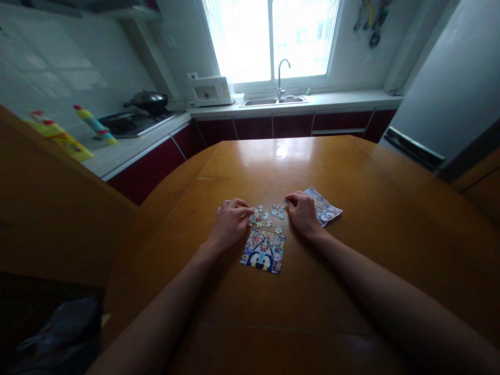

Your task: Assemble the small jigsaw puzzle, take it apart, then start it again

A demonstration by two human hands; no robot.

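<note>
Because the puzzle pieces (278, 229) look light and stiff, their rims suit pinching, though whether the curled left hand (229, 223) or right hand (303, 212) grips one is unclear.

This is a kitchen: a sink (261, 102) with a curved faucet (279, 78) sits below the window, a lidded pan (147, 100) stands on the stove, and a white box (211, 91), probably a microwave, fills the corner.
</note>
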